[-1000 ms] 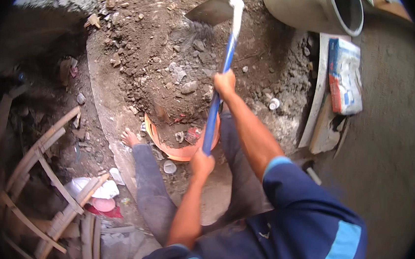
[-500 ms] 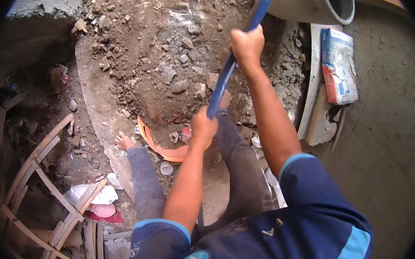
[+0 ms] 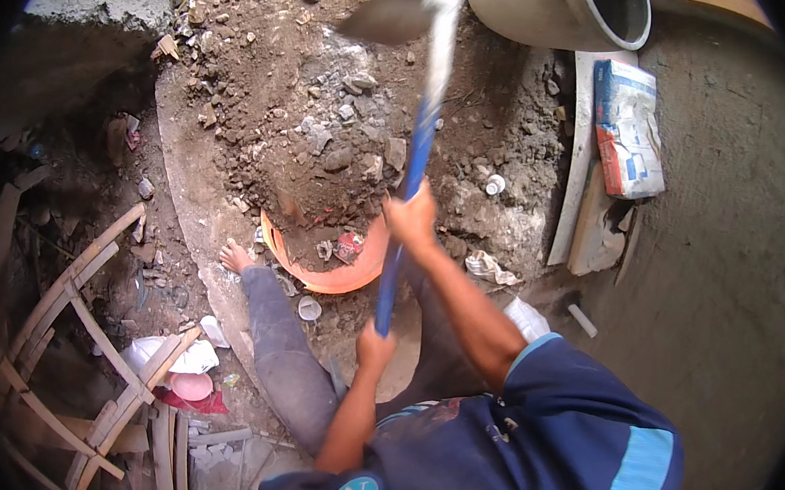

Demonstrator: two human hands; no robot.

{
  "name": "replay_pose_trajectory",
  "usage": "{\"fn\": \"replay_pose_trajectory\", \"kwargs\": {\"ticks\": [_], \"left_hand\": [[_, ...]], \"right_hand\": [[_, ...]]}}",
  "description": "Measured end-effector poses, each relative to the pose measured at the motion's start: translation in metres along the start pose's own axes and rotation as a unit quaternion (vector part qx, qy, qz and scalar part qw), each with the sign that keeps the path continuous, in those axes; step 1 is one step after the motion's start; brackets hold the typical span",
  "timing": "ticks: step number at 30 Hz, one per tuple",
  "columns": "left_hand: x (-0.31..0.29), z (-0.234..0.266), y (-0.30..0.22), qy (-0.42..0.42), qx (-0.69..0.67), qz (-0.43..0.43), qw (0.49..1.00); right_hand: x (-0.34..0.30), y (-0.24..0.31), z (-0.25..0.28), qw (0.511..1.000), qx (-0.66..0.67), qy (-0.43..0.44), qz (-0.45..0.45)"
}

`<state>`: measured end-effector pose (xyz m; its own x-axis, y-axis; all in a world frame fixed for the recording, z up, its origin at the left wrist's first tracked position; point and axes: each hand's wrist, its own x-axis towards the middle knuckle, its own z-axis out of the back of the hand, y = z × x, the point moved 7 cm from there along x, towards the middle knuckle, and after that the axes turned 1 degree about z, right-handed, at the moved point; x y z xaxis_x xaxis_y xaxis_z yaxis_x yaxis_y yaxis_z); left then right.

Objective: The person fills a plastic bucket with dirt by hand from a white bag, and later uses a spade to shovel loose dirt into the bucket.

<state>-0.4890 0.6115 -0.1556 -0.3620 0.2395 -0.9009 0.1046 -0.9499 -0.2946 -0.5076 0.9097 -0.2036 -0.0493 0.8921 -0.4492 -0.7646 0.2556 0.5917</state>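
Note:
Both my hands grip a hoe (image 3: 421, 140) with a blue handle whose upper part is whitish. My left hand (image 3: 375, 348) is closed round the butt end, near my body. Further up, my right hand (image 3: 412, 218) wraps the handle. At the far end the hoe's dark, broad blade (image 3: 384, 17) is blurred and stands over the loose soil and stones (image 3: 336, 138). A curved orange plastic piece (image 3: 335, 281) lies on the ground between my feet, just left of the handle.
A grey tub (image 3: 530, 0) lies on its side at the far right. Beside it a blue, white and red sack (image 3: 628, 126) rests near boards (image 3: 586, 219). Curved wooden frames (image 3: 92, 337) stand at left, next to a pink bowl (image 3: 190, 386). My bare left foot (image 3: 237, 255) is by the soil.
My hands have drawn the hoe down and back toward my body. Its blade has come into view at the top, and the handle stands steeper.

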Motion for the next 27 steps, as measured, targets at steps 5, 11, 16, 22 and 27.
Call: {"fn": "replay_pose_trajectory", "kwargs": {"ticks": [5,11,16,22,27], "left_hand": [[0.153,0.019,-0.162,-0.045,-0.045,-0.189,0.980],[0.148,-0.014,-0.121,0.023,-0.064,-0.132,0.989],[-0.018,0.009,0.026,0.055,0.025,0.083,0.995],[-0.052,0.001,0.068,0.013,0.034,0.065,0.997],[0.102,0.012,-0.119,-0.027,-0.034,-0.180,0.983]], "right_hand": [[0.131,0.136,0.042,0.986,0.151,-0.054,0.054],[0.188,0.003,-0.054,0.996,-0.075,-0.055,0.015],[-0.015,-0.046,-0.075,0.991,-0.066,0.089,-0.071],[-0.040,-0.042,-0.036,0.999,-0.016,0.041,-0.025],[0.102,0.069,0.034,0.994,0.097,-0.052,-0.020]]}}
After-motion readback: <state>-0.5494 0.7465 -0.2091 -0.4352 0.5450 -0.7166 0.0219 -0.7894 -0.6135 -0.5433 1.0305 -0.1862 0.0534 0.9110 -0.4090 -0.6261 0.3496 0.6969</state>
